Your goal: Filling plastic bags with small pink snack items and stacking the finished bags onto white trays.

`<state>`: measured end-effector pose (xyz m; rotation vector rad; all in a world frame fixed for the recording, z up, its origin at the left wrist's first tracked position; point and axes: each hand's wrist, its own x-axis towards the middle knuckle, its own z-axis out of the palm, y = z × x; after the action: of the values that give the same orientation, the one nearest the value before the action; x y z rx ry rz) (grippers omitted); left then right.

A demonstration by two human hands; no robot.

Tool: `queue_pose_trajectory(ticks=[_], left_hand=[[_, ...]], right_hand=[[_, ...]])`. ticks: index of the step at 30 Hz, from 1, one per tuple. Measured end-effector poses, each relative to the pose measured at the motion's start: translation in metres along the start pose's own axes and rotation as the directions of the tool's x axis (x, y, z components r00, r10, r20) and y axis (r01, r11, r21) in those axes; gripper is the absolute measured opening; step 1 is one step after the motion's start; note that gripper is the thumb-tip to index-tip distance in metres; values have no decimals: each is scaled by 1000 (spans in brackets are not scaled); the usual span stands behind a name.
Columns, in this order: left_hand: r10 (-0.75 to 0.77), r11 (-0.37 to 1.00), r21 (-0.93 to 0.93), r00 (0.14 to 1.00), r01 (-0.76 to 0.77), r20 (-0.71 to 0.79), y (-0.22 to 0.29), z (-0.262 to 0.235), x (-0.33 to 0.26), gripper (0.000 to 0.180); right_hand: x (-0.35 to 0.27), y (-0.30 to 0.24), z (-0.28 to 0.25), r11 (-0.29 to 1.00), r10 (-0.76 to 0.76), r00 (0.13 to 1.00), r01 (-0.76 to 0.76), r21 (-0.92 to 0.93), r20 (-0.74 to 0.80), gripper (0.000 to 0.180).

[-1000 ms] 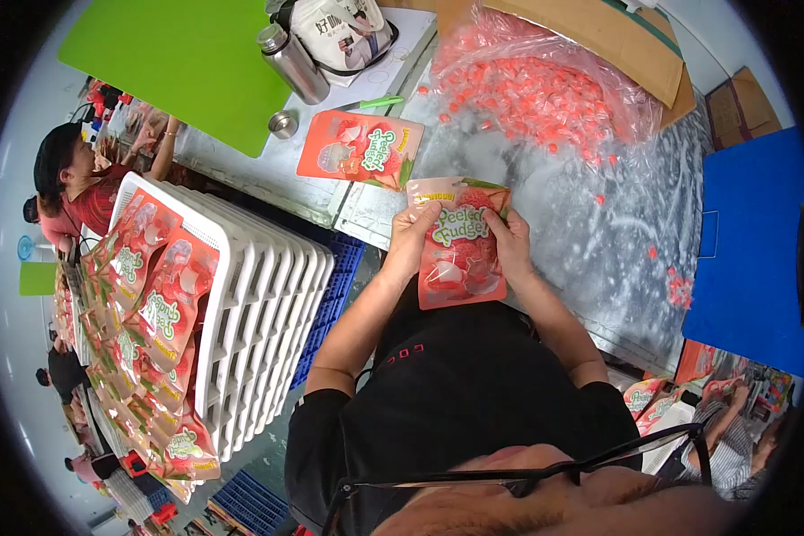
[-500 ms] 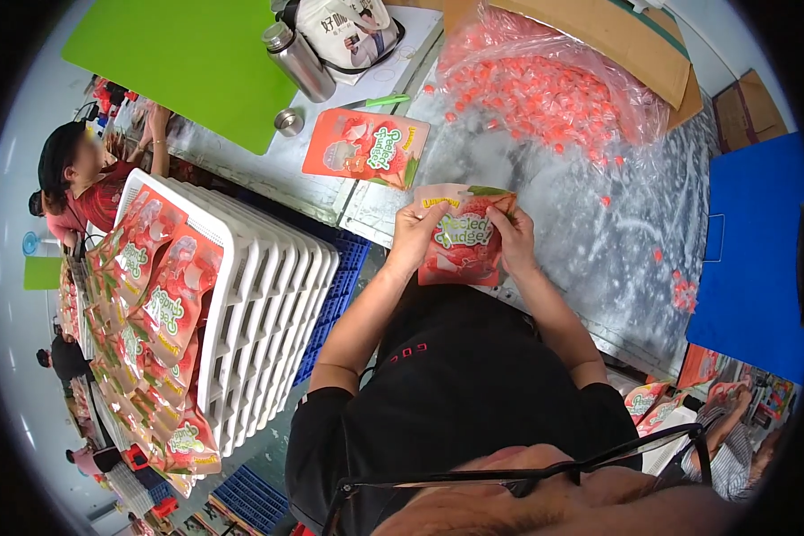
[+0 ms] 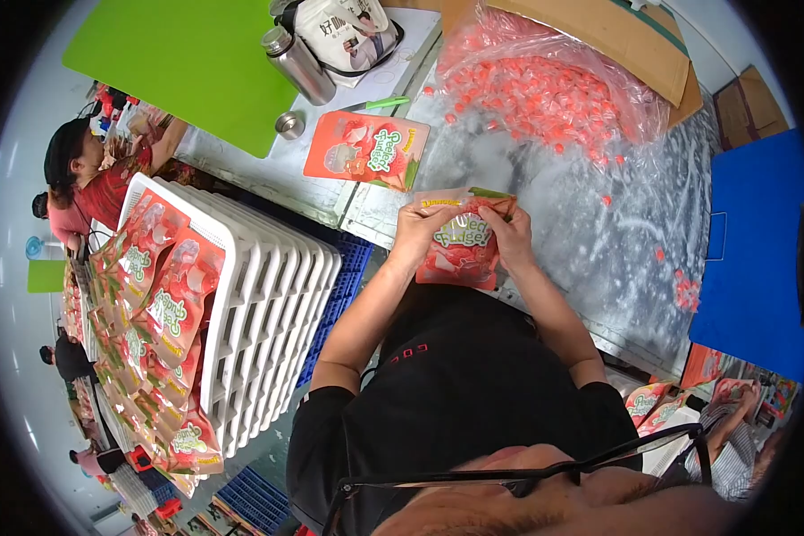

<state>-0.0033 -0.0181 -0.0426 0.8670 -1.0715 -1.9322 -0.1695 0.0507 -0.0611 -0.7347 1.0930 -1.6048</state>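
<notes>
Bright, even overhead light is filling the scene w/ only soft shadows showing. Glare is washing across the plastic-covered table (image 3: 598,223) at far right, and the clear bag of pink candies (image 3: 545,89) is glinting. Fisheye is bending straight edges toward the rim, e.g. the white crates (image 3: 268,295) at left. A black vignette is ringing the pic. The near glasses frame (image 3: 509,482) is blurring; the center is staying sharp.

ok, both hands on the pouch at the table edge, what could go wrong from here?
1. The red printed plastic pouch is pinched near its top by the left hand and the right hand, over the table's edge; if its top is open, a tilt could drop sweets into the lap.
2. Loose pink wrapped sweets lie scattered on the grey metal table; a forearm might sweep them off.
</notes>
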Motion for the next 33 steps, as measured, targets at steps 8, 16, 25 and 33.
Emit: queue_pose_trajectory(ticks=[8,16,25,33], left_hand=[[-76,996,-38,997,77,8,-5,-37,-4,28],[65,993,-100,996,-59,57,7,-33,-18,35],[397,859,470,845,-204,-359,123,-43,-71,46],[732,494,630,-105,-599,-673,247,-167,-173,46]], right_hand=[[10,20,-9,994,47,999,-48,-97,-11,21],[7,8,10,994,53,998,-58,96,46,14],[40,-27,58,997,-30,976,13,81,217,27],[53,8,-5,983,182,979,-183,-2,93,26]])
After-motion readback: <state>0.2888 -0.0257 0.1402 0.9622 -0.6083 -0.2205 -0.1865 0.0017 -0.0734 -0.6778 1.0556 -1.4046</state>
